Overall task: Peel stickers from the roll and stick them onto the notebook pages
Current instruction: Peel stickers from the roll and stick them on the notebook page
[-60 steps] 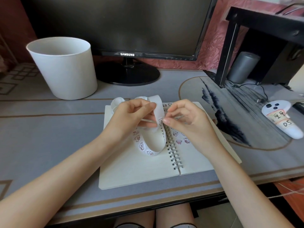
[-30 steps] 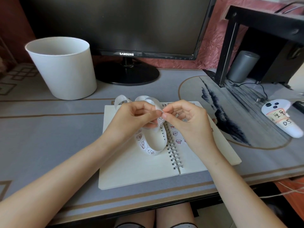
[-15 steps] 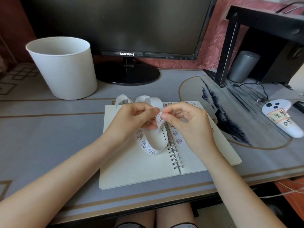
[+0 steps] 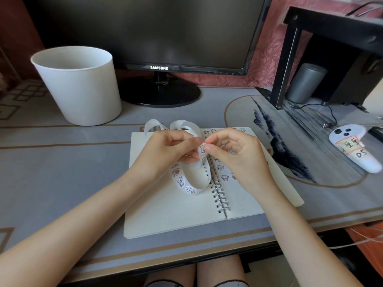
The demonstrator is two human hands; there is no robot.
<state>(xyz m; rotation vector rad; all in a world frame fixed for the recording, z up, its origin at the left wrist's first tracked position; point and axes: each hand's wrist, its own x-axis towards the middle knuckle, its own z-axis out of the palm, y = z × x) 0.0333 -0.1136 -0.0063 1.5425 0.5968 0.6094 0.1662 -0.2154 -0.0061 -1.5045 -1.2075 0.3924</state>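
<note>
An open spiral notebook [image 4: 170, 210] lies on the desk before me. A white sticker strip [image 4: 191, 183] printed with small cartoon animals loops over its middle, its loose end curling up behind my hands. My left hand [image 4: 165, 150] grips the strip above the left page. My right hand [image 4: 234, 156] pinches a sticker at the strip's edge, thumb and forefinger meeting my left fingertips. Several stickers [image 4: 223, 177] sit on the right page, partly hidden by my right hand.
A white bucket [image 4: 78, 85] stands at the back left. A black monitor on a round stand [image 4: 159, 92] is behind the notebook. At the right lie a white controller [image 4: 352, 150], a black shelf frame [image 4: 286, 65] and a grey cylinder [image 4: 304, 83].
My hands stay together over the notebook; the right fingertips have shifted slightly up along the strip and now pinch at its edge. The strip's loops have barely moved.
</note>
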